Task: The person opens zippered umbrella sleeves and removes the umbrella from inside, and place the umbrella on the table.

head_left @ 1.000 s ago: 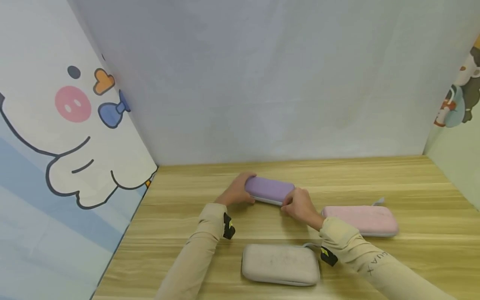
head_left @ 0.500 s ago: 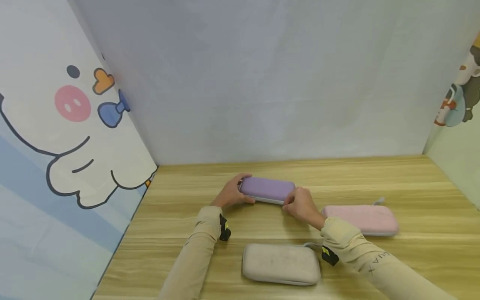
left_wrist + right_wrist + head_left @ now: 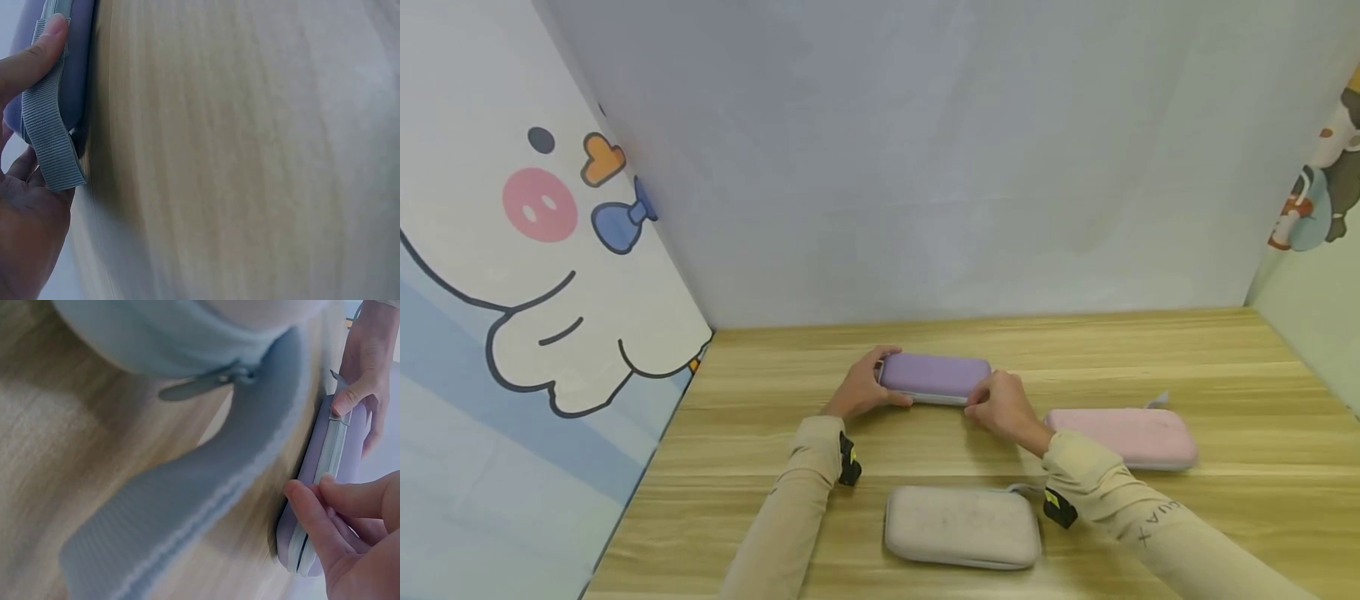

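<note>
At the far left, a pale wall panel point(image 3: 445, 467) is printed with a big white cartoon animal, with a pink oval and a blue bow. Next, a beige sleeve point(image 3: 786, 517) rises from the lower edge, with a small black wrist camera point(image 3: 848, 462) at its cuff. From it extends the person's left hand point(image 3: 859, 390), which grips the left end of a purple zip case point(image 3: 934, 375), thumb along the near side and fingers around the end. In the left wrist view, that thumb lies on a ribbed grey strap point(image 3: 50, 125) at the case's end. The case sits near the middle, toward the far edge of a wood-grain table point(image 3: 745, 467), below a plain grey backdrop point(image 3: 925, 167). Closer to the viewer lies a beige case point(image 3: 962, 527), its top marked with faint smudges; its grey strap point(image 3: 206, 481) looms large in the right wrist view. To the right, the person's right hand point(image 3: 1002, 406) pinches with thumb and fingertip at the pale zip point(image 3: 331, 447) on the purple case's near side, close to its right end; whether a pull tab is between them is hidden. Behind the right forearm, partly covered, lies a pink case point(image 3: 1127, 437) with a short strap point(image 3: 1160, 400) at its far side. At the far right, a pale green panel point(image 3: 1322, 333) carries a partly cropped cartoon figure.
</note>
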`<state>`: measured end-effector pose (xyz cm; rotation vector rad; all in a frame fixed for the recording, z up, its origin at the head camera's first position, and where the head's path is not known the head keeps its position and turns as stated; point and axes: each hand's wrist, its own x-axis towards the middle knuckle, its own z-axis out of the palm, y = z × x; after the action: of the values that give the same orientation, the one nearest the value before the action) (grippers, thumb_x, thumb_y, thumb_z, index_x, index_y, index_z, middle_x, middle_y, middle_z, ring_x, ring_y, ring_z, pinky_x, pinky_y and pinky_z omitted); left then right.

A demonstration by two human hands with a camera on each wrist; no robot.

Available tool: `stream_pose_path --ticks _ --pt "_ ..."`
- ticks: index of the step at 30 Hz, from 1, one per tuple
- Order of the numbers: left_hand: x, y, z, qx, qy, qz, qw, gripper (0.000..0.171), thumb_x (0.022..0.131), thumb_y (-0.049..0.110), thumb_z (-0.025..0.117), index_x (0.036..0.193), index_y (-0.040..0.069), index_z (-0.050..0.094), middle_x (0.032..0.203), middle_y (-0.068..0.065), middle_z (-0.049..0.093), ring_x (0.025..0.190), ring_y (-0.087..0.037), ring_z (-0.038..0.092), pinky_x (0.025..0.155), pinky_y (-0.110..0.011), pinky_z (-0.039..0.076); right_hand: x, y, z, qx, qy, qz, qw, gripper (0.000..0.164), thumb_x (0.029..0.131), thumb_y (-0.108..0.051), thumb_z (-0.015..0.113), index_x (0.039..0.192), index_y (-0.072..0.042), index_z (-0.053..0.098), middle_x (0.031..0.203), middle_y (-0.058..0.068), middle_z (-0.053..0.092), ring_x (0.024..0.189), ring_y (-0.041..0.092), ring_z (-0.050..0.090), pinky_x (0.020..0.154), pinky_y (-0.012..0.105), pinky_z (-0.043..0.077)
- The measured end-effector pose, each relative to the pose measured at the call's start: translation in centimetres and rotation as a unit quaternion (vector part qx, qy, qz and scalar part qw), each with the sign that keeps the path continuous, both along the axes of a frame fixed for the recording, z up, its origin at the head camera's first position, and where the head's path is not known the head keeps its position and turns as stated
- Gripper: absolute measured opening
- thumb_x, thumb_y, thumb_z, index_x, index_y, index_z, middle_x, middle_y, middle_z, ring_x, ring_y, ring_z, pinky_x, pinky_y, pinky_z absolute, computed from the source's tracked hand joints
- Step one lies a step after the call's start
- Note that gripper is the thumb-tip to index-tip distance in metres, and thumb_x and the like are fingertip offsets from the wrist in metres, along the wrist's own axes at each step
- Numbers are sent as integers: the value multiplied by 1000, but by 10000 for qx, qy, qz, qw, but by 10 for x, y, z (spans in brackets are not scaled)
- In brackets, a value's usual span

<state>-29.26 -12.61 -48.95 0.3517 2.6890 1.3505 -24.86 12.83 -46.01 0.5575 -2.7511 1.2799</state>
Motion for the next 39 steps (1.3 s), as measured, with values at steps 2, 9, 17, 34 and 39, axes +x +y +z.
stream_pose_path --ticks 2,9,17,34,39 --pt "0 0 0 0 -8 28 10000 87 64 24 89 139 19 45 130 -7 50 112 -24 49 93 -40 43 0 -1 0 24 -37 -1 10000 4 69 5 75 67 3 72 59 6 66 55 11 56 54 27 48" --pt "3 1 2 50 31 13 10000 85 64 24 89 137 18 46 129 -8 50 111 -25 49 92 -41 43 -1 -3 1 27 -64 71 10000 6 70 6 74 67 2 72 59 6 66 55 11 57 54 27 48" --pt "4 1 2 87 61 22 9999 85 63 22 90 136 15 46 127 -10 51 110 -26 50 91 -42 44 -3 -5 0 63 -38 165 9998 5 69 6 75 66 3 72 60 6 66 56 11 57 55 27 48" --pt "3 4 7 -63 66 14 10000 82 64 26 89 133 12 47 124 -8 52 107 -25 50 90 -41 44 -6 -6 6 45 -64 219 9997 7 70 7 74 65 4 71 57 8 65 49 9 56 54 26 49" --pt "2 5 7 -140 88 9 9999 82 64 26 89 133 13 47 125 -8 51 107 -24 50 90 -40 45 -7 -9 5 8 -54 309 9995 6 71 7 74 66 4 71 57 7 65 50 9 57 55 26 49"
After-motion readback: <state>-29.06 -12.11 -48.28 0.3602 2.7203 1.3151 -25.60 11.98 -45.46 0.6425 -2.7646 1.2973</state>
